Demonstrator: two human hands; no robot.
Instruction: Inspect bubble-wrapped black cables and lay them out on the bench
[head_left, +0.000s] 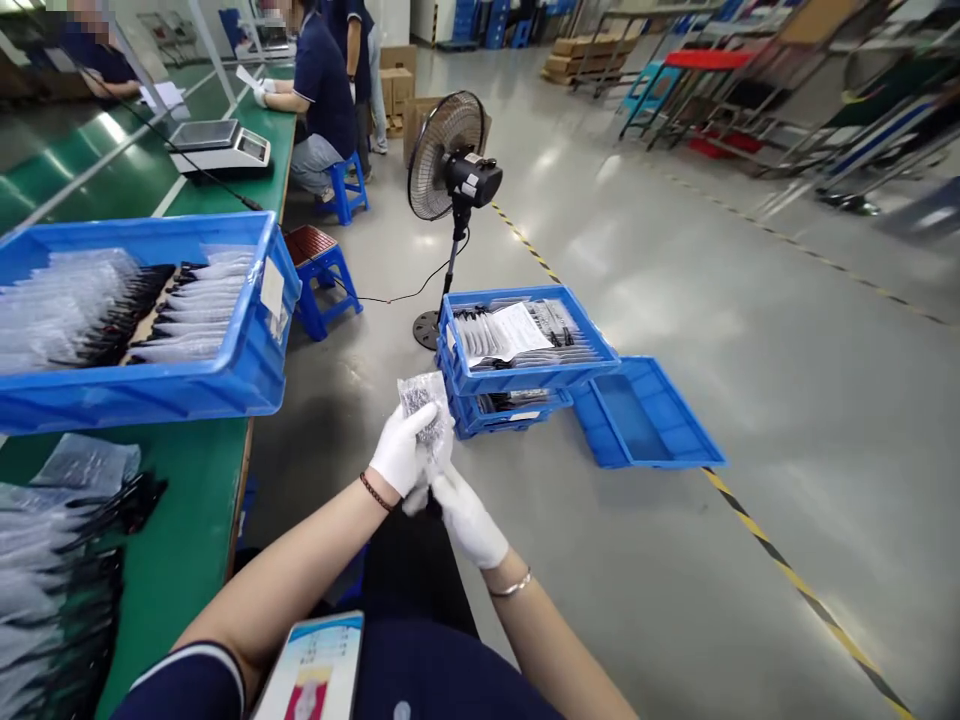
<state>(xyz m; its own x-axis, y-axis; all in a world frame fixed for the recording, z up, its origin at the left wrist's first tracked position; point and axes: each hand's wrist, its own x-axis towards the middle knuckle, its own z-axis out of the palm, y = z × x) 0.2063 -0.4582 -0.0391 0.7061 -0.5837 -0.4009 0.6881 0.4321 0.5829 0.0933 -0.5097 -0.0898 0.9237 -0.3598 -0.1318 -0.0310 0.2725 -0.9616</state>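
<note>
In front of my lap, my white-gloved left hand (399,452) is closed round a clear bubble-wrap bag (424,396), its thumb lying across the front. Something greyish or dark shows inside the bag, too blurred to name. My right hand (469,518), also gloved, pinches the bag's lower end, where a bit of black shows beneath the fingers. To the left, many similar bagged items with black cable-like ends (52,590) lie in rows on the green table (187,500). More of them fill a blue crate (142,385) on the same table.
Stacked blue crates (525,378) with bagged items and a paper sheet stand ahead on the floor. Beside them lies another blue crate (637,410). A pedestal fan (450,170), a blue stool (322,280), a weighing scale (221,147) and a seated co-worker (322,90) are farther off.
</note>
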